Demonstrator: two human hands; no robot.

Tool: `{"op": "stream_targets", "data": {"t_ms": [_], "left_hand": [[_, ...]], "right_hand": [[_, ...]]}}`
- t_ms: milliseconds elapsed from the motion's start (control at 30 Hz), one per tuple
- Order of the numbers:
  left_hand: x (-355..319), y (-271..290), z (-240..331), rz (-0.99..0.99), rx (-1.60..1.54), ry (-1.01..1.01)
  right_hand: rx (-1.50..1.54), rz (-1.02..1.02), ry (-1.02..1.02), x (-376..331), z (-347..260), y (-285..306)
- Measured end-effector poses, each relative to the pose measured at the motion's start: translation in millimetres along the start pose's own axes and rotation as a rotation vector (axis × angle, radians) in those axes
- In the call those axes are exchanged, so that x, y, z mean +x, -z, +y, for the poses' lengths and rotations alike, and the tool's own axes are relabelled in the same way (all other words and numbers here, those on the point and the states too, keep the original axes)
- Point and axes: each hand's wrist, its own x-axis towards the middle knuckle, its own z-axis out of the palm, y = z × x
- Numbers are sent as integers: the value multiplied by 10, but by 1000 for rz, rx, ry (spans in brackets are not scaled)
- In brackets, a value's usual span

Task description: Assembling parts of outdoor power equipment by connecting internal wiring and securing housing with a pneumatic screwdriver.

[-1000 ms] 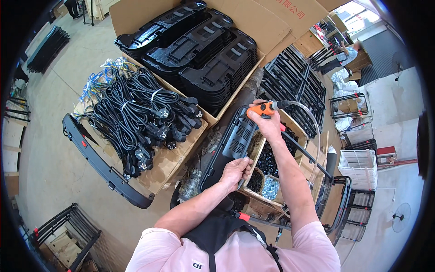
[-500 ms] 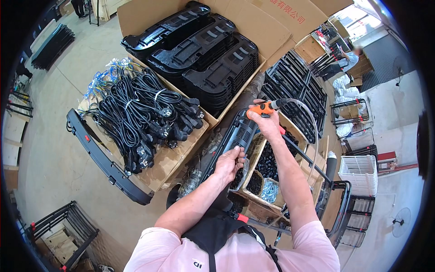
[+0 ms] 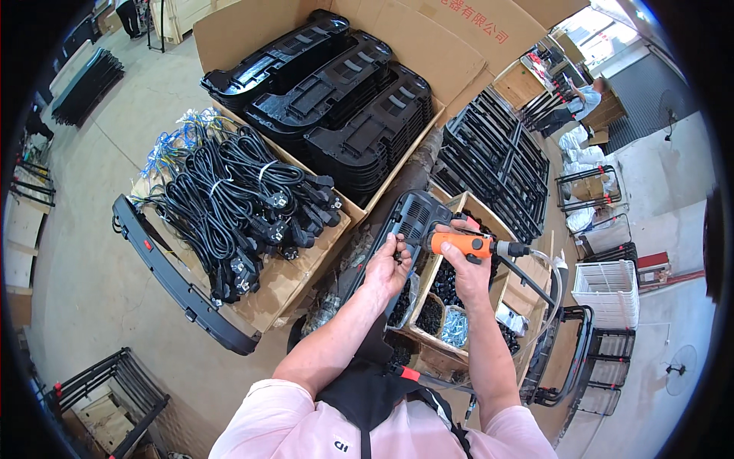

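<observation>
My right hand [image 3: 469, 269] is wrapped round an orange air screwdriver [image 3: 451, 245], which lies sideways with its tip pointing left. A clear air hose [image 3: 556, 269] runs from its back end. My left hand [image 3: 387, 268] is closed in a pinch right by the tool's tip; what the fingers hold is too small to make out. Beneath both hands is a long black plastic cover [image 3: 417, 214] with vent slots, partly hidden by my left hand. Close to my right forearm stands a wooden box [image 3: 419, 336] with small black parts and silver screws [image 3: 454, 327].
At the left, bundled black power cords [image 3: 229, 183] lie on cardboard [image 3: 290, 279]. A carton [image 3: 451, 61] behind holds stacked black plastic covers [image 3: 375, 126]. A curved black panel [image 3: 180, 279] leans at the cardboard's left edge. Black metal frames [image 3: 497, 153] stand far right; another person [image 3: 585, 99] is beyond them.
My right hand has brought the screwdriver back from the cover's far end and turned it sideways, its tip now at my left fingers. My left hand has risen slightly and stays pinched.
</observation>
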Motion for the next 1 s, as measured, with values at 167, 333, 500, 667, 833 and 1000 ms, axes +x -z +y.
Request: {"op": "stream_targets", "data": {"t_ms": [167,333,500,667,833,1000], "left_hand": [[-15,-20,14,-52,-31,-9],[-112,-41,68,-91,36,14],[-180,-24,-22,-7,184,-12],[-395,70,-135,3,396,70],[-636,254,-107,-98,518,185],[-783,475,-82,-147,594,207]], "right_hand": [[13,16,10,3,59,24],[2,10,5,-5,37,-17],[-16,35,17,120,121,-101],[-99,61,36,372,352,-97],[-193,29,30,451,403,-179],[-220,-24,49,517,398,-245]]}}
